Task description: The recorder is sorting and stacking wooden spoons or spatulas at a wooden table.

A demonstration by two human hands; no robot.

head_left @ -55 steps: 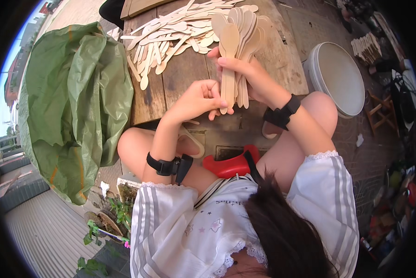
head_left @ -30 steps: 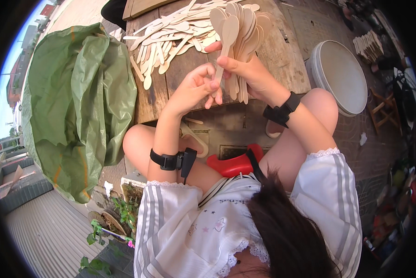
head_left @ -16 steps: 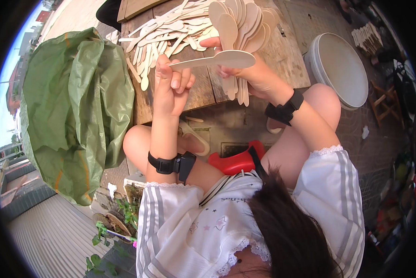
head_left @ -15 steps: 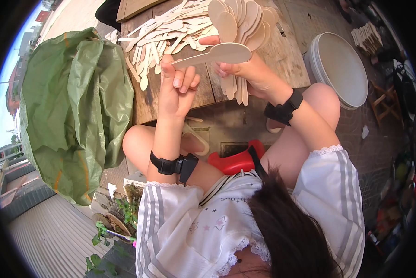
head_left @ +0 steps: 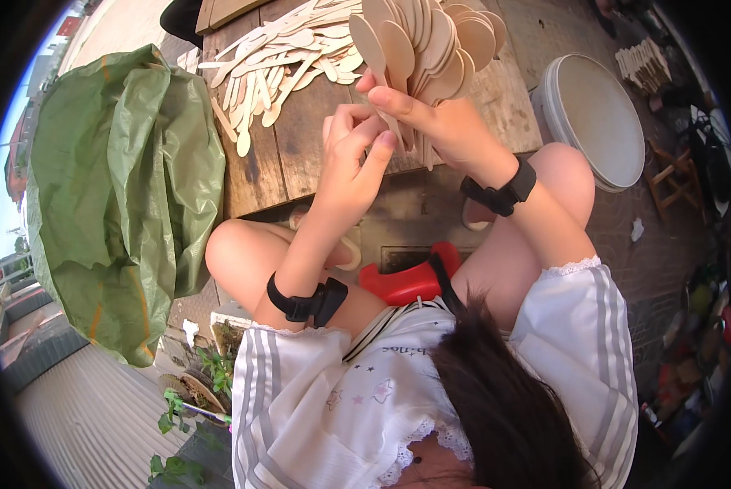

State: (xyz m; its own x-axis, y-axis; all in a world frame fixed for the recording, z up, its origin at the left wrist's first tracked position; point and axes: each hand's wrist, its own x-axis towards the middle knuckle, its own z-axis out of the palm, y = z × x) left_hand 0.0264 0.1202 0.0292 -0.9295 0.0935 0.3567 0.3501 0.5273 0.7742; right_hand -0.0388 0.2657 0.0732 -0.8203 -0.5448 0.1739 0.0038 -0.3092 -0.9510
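Spoons (head_left: 418,45) fan upright in the clenched right hand (head_left: 439,122), handles down, beside the left hand (head_left: 353,155), curled, apparently empty

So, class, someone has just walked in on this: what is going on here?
A seated person holds a fanned bunch of wooden spoons upright in the right hand. The left hand is up against the bunch's handles, its fingers touching the right hand. More spoons lie in a loose pile on the wooden table ahead. A green bag sits to the left, a round white lid to the right.
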